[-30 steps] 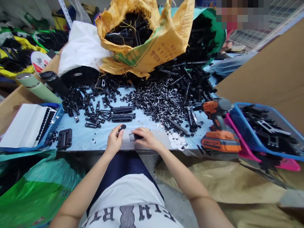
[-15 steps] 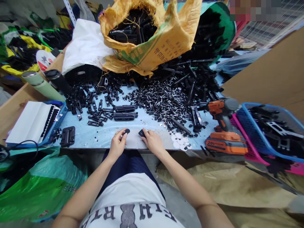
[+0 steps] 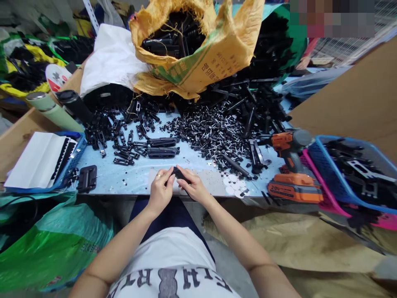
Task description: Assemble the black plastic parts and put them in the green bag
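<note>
My left hand [image 3: 160, 191] and my right hand [image 3: 195, 187] meet at the near edge of the bench, fingers closed. The right one grips a slim black plastic part [image 3: 180, 174], its far end lying at the left fingertips. A small black piece is pinched in my left hand, mostly covered by the fingers. Beyond them two longer black assemblies [image 3: 161, 152] lie side by side. A heap of small black screws [image 3: 214, 128] spreads farther back, and short black links [image 3: 124, 155] are strewn to the left.
An orange cordless drill [image 3: 294, 186] stands at the right, beside a blue basket [image 3: 344, 188] of black parts. A yellow woven sack [image 3: 223, 58] rises at the back. On the left are a blue tray [image 3: 70, 165], a green bottle [image 3: 57, 111] and a black rectangular part [image 3: 87, 179].
My hands were apart, the left with a small round black piece and the right with a black part. They have come together, bringing the pieces to each other.
</note>
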Available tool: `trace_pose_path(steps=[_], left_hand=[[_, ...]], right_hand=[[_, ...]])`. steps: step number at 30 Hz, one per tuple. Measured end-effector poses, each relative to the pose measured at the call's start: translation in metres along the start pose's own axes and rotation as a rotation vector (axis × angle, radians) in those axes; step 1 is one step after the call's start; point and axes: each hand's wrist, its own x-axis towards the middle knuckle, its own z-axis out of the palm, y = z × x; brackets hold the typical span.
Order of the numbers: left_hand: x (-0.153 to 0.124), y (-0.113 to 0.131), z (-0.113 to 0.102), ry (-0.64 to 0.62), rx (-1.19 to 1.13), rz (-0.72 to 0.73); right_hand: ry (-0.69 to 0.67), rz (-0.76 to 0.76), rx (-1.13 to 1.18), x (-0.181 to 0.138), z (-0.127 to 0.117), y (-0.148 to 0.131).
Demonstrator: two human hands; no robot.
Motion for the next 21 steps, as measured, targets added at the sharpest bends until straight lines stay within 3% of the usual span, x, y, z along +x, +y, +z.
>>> trace_pose_path(steps=[2,4,7,10,12,13,16,18,21], left_hand=[[0.000,0.003,0.005,0.127,0.020,0.033],[0.001,0.003,0.007,0.165,0.036,0.085],[0.003,-0.007,0.008,0.038,0.031,0.131],[0.000,-0.021,0.012,0.010,0.100,0.019],[-0.002,-0.029,0.016,-0.010,0.255,-0.080],[-0.002,-0.031,0.017,-0.071,0.348,-0.085],[0.007,-0.035,0.019,-0.450,0.539,0.136],[0.016,-0.036,0.020,-0.670,0.592,0.301],[0.026,-0.039,0.017,-0.715,0.718,0.318]], right_hand=[[0.067,-0.039,0.014,-0.002,0.007,-0.001],[0.122,-0.079,-0.008,-0.005,0.015,-0.001],[0.122,-0.103,-0.120,-0.007,0.020,0.004],[-0.018,-0.066,-0.339,0.002,0.003,0.015],[-0.048,-0.007,-0.583,0.014,-0.030,0.022],[0.004,0.044,-0.723,0.021,-0.052,0.025],[0.378,0.319,-1.142,0.035,-0.131,0.033],[0.535,0.569,-1.359,0.038,-0.177,0.039],[0.546,0.833,-1.479,0.033,-0.217,0.051]])
